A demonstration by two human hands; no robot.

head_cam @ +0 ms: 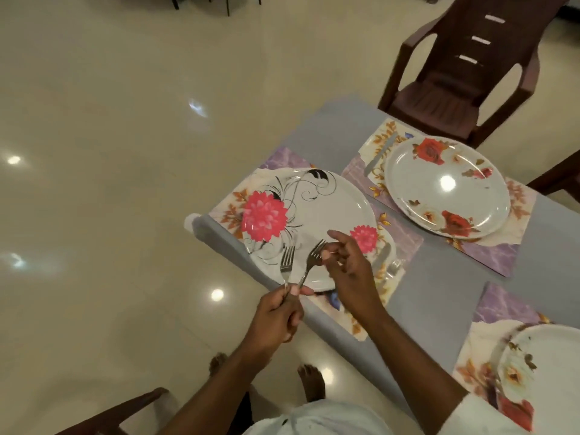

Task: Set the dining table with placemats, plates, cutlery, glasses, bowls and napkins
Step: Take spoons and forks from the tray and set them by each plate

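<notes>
While the left hand (276, 312) is closed round the handles of two forks, its grip holds them just off the near edge of the counter (439, 302), tines up over the pink-flower plate (314, 215). One fork (287, 262) stands nearly upright; the other fork (309, 262) leans right, and the right hand (348, 265) pinches it near the tines between thumb and fingertips, the remaining fingers loosely spread. That plate sits on a floral placemat (232, 211) at the counter's corner. Beside the plate on its right, a knife (381, 257) lies on the same mat, partly hidden by the right hand. Farther along, a rose plate (445, 186) rests on a second placemat (502, 249), with another knife (379, 155) just beside its left rim. At the lower right, a third plate (546, 365) on a third placemat (499, 309) is cut off by the frame edge. A brown plastic chair (455, 73) stands at the far end, on a glossy pale floor (110, 152).
</notes>
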